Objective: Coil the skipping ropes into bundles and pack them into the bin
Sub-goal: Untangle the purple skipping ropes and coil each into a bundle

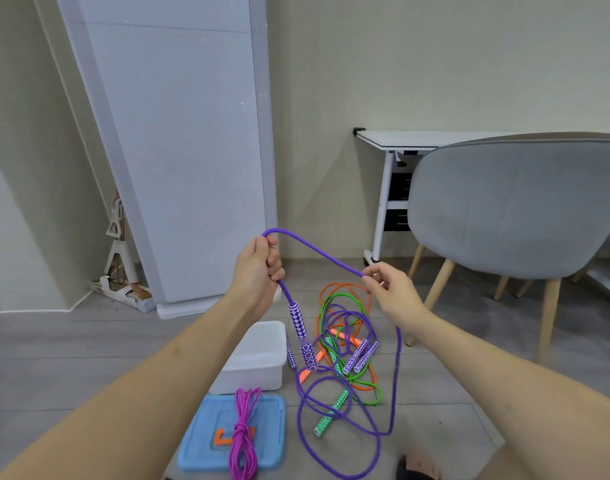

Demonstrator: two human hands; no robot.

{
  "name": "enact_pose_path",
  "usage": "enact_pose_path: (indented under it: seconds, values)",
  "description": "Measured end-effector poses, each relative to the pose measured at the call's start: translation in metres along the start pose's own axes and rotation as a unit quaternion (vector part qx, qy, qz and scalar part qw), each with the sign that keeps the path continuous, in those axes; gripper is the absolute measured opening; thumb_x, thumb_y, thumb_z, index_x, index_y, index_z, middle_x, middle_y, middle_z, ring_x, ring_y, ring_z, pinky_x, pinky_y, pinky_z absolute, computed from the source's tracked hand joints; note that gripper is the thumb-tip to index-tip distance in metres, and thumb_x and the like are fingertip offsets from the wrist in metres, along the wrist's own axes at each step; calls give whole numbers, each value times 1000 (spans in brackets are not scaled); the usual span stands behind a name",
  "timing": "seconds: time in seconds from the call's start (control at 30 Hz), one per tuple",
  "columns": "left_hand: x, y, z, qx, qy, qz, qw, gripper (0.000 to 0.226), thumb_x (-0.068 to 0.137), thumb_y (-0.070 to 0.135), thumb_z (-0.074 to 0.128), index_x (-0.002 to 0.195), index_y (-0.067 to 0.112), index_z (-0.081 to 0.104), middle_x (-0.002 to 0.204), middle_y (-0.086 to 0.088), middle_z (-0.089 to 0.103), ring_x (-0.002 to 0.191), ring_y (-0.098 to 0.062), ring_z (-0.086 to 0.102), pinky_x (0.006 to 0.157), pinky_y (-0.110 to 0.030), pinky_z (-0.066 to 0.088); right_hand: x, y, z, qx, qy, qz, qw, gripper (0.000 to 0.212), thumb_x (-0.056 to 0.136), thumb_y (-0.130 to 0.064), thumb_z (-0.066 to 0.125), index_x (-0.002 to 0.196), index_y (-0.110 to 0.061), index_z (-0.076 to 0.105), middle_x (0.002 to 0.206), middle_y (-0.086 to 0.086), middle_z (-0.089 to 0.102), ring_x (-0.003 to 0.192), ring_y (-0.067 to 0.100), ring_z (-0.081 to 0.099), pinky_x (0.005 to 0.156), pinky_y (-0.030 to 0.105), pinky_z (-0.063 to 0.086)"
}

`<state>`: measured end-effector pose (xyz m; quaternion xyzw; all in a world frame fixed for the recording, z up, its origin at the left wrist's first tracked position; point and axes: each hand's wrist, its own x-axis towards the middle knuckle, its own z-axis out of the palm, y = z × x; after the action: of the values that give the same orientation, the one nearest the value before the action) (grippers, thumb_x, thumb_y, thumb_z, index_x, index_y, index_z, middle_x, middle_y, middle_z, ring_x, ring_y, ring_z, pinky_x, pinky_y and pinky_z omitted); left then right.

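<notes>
Coiling purple rope (317, 252): left hand (258, 268) grip is clamping the loop above the handle (302, 336), right hand (388, 289) is pinching the strand. Judgement: keep loops even, bin (262, 355) is waiting on floor.

Purple rope (317, 251) held up in the air, arched, checkered handle (302, 336) hanging down, rest trailing in loops on floor. Orange rope (345, 287), green rope (334, 296) and a second purple rope (360, 355) tangled in a floor pile. Magenta rope (243, 434) coiled, knotted, lying on blue lid (199, 441). White bin (258, 358) open, upright, left of pile.
</notes>
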<state>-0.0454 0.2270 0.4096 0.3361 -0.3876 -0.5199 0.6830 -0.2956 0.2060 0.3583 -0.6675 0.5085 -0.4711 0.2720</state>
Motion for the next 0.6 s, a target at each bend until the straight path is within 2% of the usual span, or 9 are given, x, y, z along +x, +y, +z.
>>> enact_pose_path:
  seconds: [0.1, 0.2, 0.3, 0.37, 0.47, 0.6]
  values:
    - [0, -1, 0, -12, 5, -21, 1000, 31, 110, 16, 30, 100, 11, 58, 65, 2, 37, 53, -10, 23, 51, -23, 22, 6, 1, 1, 16, 34, 15, 999, 5, 97, -11, 64, 96, -13, 69, 82, 13, 70, 67, 5, 60, 60, 12, 46]
    - [1, -10, 1, 12, 1, -38, 999, 29, 109, 9, 31, 112, 5, 60, 71, 0, 48, 55, -10, 27, 52, -22, 24, 10, -14, 14, 62, 43, -7, 997, 7, 96, -9, 66, 95, -14, 71, 78, 6, 69, 72, 12, 64, 70, 23, 51]
    - [-2, -23, 4, 58, -19, -29, 998, 24, 110, 11, 32, 116, 4, 55, 75, -2, 67, 52, -8, 30, 50, -20, 28, 9, -32, 30, 95, 38, -27, 994, 14, 96, -6, 64, 101, -15, 73, 80, 0, 70, 69, 1, 63, 67, 17, 49]
    - [-5, -28, 8, 73, -33, -34, 996, 23, 110, 12, 33, 114, 4, 54, 82, -4, 73, 53, -9, 31, 50, -20, 30, 6, -45, 40, 141, 40, -5, 989, 17, 97, -8, 62, 102, -19, 74, 81, -3, 71, 64, -3, 59, 62, 13, 44]
    - [-7, -32, 12, 78, -34, -48, 995, 25, 110, 13, 34, 112, 2, 57, 92, -9, 73, 56, -11, 39, 53, -21, 37, 1, -60, 50, 234, 47, 36, 970, 18, 98, -8, 61, 107, -16, 74, 82, -3, 72, 59, 3, 52, 56, 17, 41]
    - [-8, -32, 9, 57, -17, -75, 995, 28, 109, 14, 40, 117, 0, 62, 82, -7, 59, 62, -13, 50, 60, -25, 50, 1, -70, 54, 325, 49, 73, 941, 19, 99, -4, 60, 107, -15, 73, 88, 3, 71, 57, 10, 45, 51, 23, 35]
